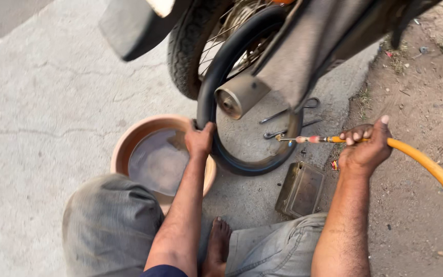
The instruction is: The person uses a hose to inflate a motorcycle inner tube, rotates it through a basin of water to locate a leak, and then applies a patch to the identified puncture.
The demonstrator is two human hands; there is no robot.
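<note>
**Both hands gripping: tube and hose**

Left hand (199,141) is clenched on the black tube (221,77) at its left side, just above the rim of the basin (124,149) of water. Right hand (366,149) grasps the orange hose (426,166) close behind its nozzle (303,139), whose tip meets the tube's right side.

Head view: the tube stands upright on the concrete beside the wheel (188,51), under the exhaust (239,95). Pliers (288,110), a spanner and a flat metal tin (300,189) lie near.

Risk, as I judge it: the nozzle could slip off the tube if the hose tugs sideways, and a loosened left grip would let the tube topple against the basin.
</note>
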